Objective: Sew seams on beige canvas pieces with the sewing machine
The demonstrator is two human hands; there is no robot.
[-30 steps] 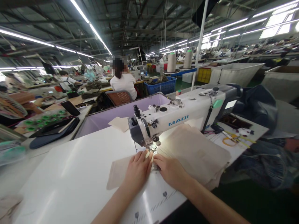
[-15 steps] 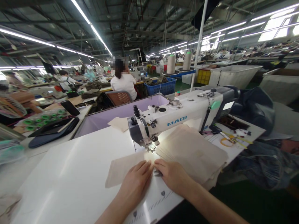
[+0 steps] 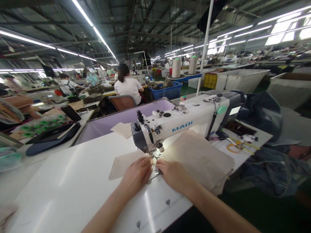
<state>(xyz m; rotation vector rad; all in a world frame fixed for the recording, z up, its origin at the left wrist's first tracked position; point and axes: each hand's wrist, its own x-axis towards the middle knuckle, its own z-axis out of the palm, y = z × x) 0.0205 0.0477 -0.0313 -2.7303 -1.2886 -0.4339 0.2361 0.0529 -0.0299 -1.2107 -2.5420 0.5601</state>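
Close to the needle area of the white sewing machine (image 3: 184, 121), a small beige fabric piece (image 3: 121, 163) lies on the white table (image 3: 80, 184). My left hand (image 3: 138, 171) presses on that piece's right end, its fingers held together. My right hand (image 3: 173, 174) is just right of the presser foot, its fingers closed at the fabric's edge beside a metal plate (image 3: 155, 173). The fingertips of both hands nearly meet in front of the needle. A stack of larger beige pieces (image 3: 201, 158) lies under the machine arm, behind my right forearm.
Another beige piece (image 3: 122, 129) lies behind the machine head. Orange-handled scissors (image 3: 234, 146) rest at the right. Beyond the table are a purple-lined bin (image 3: 126, 116), a blue basket (image 3: 166, 92) and a seated person (image 3: 128, 87).
Both hands have moved forward toward the needle. The small fabric piece has shifted forward with them, and more of the metal plate shows between the hands.
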